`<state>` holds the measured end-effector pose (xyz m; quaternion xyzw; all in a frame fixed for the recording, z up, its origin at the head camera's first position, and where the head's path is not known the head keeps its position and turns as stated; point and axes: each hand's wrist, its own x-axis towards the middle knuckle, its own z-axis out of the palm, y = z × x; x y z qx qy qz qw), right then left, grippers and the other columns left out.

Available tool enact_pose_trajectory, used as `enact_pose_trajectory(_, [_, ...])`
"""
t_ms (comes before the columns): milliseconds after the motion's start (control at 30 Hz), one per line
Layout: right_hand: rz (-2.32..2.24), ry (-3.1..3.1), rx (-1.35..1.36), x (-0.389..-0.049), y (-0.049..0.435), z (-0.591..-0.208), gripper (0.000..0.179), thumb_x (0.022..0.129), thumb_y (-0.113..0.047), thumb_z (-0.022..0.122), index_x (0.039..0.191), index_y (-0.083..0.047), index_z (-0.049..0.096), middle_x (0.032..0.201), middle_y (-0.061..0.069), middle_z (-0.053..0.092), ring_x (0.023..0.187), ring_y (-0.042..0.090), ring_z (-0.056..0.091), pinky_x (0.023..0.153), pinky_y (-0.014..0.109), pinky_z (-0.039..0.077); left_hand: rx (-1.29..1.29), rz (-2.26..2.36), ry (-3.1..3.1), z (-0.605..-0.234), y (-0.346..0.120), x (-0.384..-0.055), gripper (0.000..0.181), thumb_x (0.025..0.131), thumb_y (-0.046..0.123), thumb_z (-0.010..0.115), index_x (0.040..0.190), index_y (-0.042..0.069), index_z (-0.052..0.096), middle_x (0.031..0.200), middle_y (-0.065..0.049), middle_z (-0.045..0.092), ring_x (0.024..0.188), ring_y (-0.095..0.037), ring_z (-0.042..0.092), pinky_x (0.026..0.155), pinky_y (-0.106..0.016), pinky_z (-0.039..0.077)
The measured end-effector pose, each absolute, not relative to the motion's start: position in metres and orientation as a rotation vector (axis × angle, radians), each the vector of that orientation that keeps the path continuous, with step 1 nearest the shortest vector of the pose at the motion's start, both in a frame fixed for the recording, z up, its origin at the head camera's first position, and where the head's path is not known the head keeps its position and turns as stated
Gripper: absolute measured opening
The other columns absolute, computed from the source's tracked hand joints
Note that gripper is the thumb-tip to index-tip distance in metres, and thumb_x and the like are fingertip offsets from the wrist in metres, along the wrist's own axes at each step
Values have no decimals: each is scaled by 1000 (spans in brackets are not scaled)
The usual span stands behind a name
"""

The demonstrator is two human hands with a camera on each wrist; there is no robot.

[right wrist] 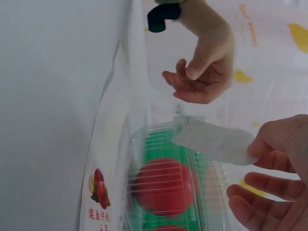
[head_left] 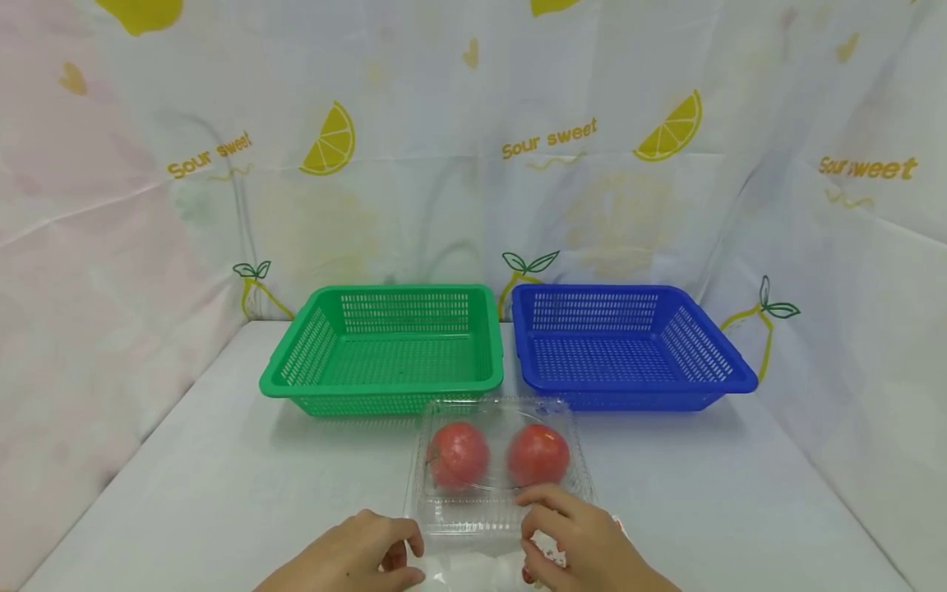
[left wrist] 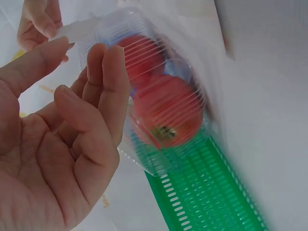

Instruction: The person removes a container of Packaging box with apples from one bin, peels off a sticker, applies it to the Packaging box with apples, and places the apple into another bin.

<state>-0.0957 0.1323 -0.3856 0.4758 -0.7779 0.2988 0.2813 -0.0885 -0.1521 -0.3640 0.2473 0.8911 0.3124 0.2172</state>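
Two red tomatoes (head_left: 459, 456) sit side by side in a clear plastic box (head_left: 481, 514) on the white table. My right hand (head_left: 580, 538) is at the box's near right corner. In the right wrist view, its thumb and a finger pinch the end of a translucent white strip (right wrist: 214, 142) that reaches over the box. My left hand (head_left: 362, 555) is at the near left, its fingers loosely bent and holding nothing. A whitish bag (right wrist: 108, 159) with printed red fruit and red characters lies along the box; whether the box is inside it, I cannot tell.
Behind the box stand a green basket (head_left: 399, 403) on the left and a blue basket (head_left: 629, 399) on the right, both with slotted sides. A cloth (head_left: 444, 123) printed with lemons hangs at the back and sides of the table (head_left: 185, 493).
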Motion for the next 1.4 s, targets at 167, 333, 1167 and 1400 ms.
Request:
enact_pose_trajectory(167, [868,-2089,1269,-99,134,-374,13,92,-25,52,81,-17,55,105,-1,57,87,13,60,75,16,48,789,996,2418,-353,-150,-90,9,87,28,62,90,20,64,71,16,57,65,0,51,59,-22,44])
enact_pose_trajectory(333, [867,-2110,1216,-103,134,-361,13,91,-26,52,81,-18,56,106,-1,58,89,14,60,80,18,47,909,1265,2343,-347,-149,-96,9,90,23,59,97,18,62,80,13,61,74,-1,56,54,-21,45])
enact_pose_trajectory(1167, [741,-1955,1110,-137,127,-334,22,92,-26,53,80,-10,62,99,8,60,82,21,61,70,22,51,568,1544,1960,-331,-129,-151,36,94,30,49,102,-2,62,83,-10,67,69,-19,65,46,-21,39])
enact_pose_trajectory(1400, [702,-1893,1089,-143,129,-337,26,94,-25,50,80,-8,63,98,10,60,81,22,60,68,23,50,459,1612,1815,-331,-109,-160,36,94,27,47,109,-5,56,80,-9,65,63,-12,62,47,-19,45])
